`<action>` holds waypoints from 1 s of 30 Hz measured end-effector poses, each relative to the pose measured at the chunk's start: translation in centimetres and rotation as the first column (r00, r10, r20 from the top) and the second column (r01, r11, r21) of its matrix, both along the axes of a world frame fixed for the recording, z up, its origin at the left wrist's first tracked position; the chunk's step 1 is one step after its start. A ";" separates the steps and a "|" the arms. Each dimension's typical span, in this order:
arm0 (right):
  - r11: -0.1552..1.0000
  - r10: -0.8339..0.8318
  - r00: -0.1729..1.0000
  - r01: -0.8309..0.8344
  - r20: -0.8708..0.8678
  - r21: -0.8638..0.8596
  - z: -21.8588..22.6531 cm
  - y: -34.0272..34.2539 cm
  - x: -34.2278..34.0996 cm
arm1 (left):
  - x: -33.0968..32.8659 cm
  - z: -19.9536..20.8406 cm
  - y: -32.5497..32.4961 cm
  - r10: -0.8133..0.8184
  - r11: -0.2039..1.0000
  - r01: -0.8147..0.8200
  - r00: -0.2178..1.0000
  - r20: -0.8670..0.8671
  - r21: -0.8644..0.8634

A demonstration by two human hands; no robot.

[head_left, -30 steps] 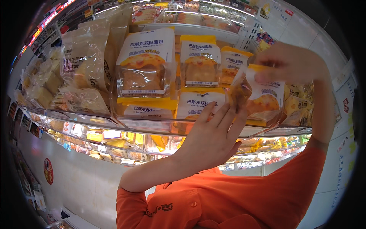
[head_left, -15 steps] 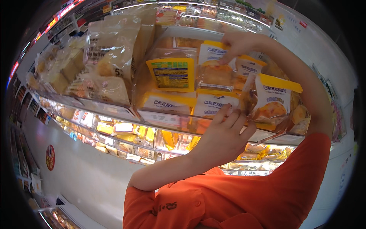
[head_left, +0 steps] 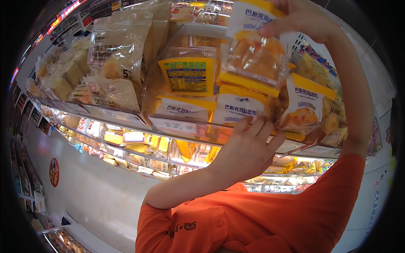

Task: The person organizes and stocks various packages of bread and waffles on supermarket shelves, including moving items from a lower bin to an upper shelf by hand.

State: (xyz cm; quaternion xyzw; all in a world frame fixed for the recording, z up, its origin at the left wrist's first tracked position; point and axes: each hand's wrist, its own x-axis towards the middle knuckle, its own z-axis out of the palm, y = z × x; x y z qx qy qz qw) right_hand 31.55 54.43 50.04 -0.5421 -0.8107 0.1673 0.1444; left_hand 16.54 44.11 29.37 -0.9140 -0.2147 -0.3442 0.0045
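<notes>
My right hand [head_left: 301, 19] is closed on the top of a bread package [head_left: 253, 50]. The package has a clear front, a white label and yellow bands; it is tilted and raised over the other packs in the bin. My left hand [head_left: 249, 145] is at the bin's front lip, fingers bent and a little apart, the tips against an upright yellow-and-white bread package [head_left: 236, 107]. Right of those fingertips leans another such package [head_left: 304, 103]. To the left, a pack with a yellow nutrition panel [head_left: 187, 76] shows its back.
A clear shelf lip [head_left: 181, 126] runs along the front of the bins. Left of a divider stand large beige bread bags [head_left: 120, 42] and sliced loaves [head_left: 67, 76]. Lower lit shelves [head_left: 139, 147] hold more packaged bread. Yellow packs [head_left: 316, 69] stand beyond my right forearm.
My right hand has lifted the bread package up out of the row, toward the top of the view. My left hand stays at the front lip, almost unmoved.
</notes>
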 end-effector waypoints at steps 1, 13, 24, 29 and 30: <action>0.999 0.039 0.999 -0.039 0.002 0.009 -1.2 0.3 0.0 | -0.2 -0.1 0.1 0.032 0.998 -0.031 0.999 -0.017 0.061; 0.987 0.140 0.990 -0.138 0.015 -0.082 -5.4 -2.1 -0.9 | -5.0 1.0 0.0 0.194 0.965 -0.253 0.869 0.455 0.072; 0.967 0.107 0.994 -0.111 0.030 0.230 -3.2 -1.1 -0.7 | -6.0 0.9 1.4 0.323 0.935 -0.353 0.862 0.390 0.007; 0.923 0.102 0.995 -0.090 -0.013 0.374 -3.1 1.5 2.3 | -6.2 1.2 1.0 0.329 0.938 -0.346 0.889 0.318 -0.005; 0.910 0.150 0.988 -0.147 0.023 0.387 -4.0 2.6 2.7 | -6.4 1.3 0.8 0.339 0.935 -0.354 0.890 0.304 -0.006</action>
